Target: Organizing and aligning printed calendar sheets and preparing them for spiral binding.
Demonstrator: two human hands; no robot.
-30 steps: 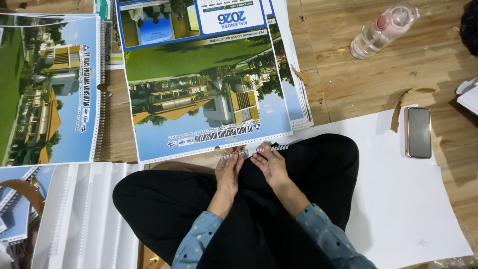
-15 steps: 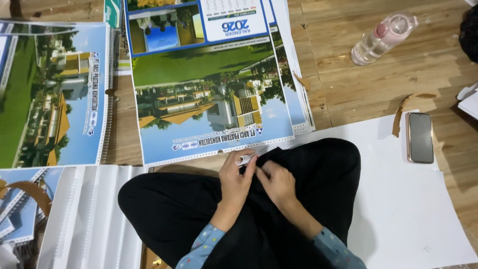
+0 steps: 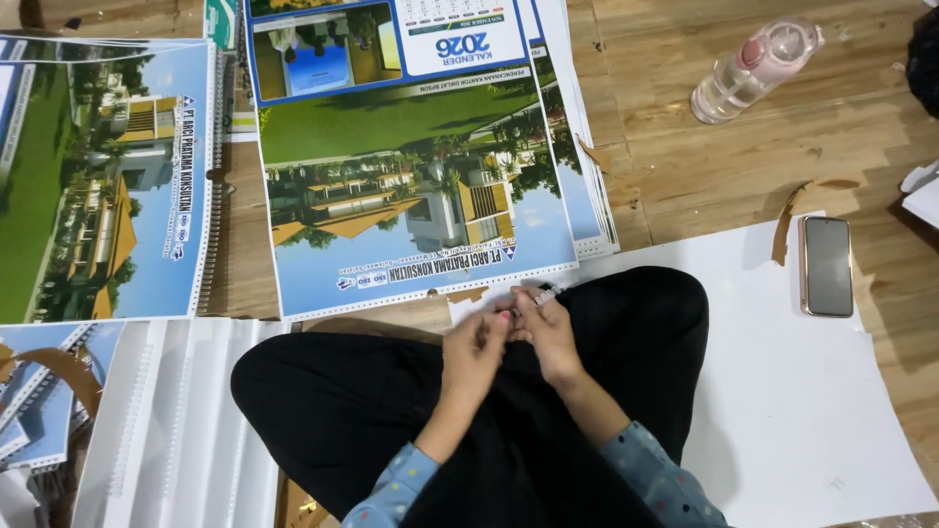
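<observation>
Both hands off the calendar sheet's point(image 3: 411, 196) punched edge now, drawn back over lap. Left hand point(image 3: 476, 354) & right hand point(image 3: 544, 328) close together, fingertips pinching a small binding piece point(image 3: 544, 291); can't tell which grips it.

Printed calendar sheet point(image 3: 411, 186): blue border, green lawn, yellow roofs
Plastic water bottle point(image 3: 753, 68): clear, pink cap
Sleeves point(image 3: 646, 479): blue, dotted
Trousers point(image 3: 342, 411): black

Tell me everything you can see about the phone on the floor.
The phone is a slim rectangle with a dark, switched-off screen and a pale gold-looking rim. It lies flat, face up, long side running away from the person, on the upper right corner of the white sheet. A torn strip of brown card lies right beside its left edge. Neither hand touches it.
</observation>
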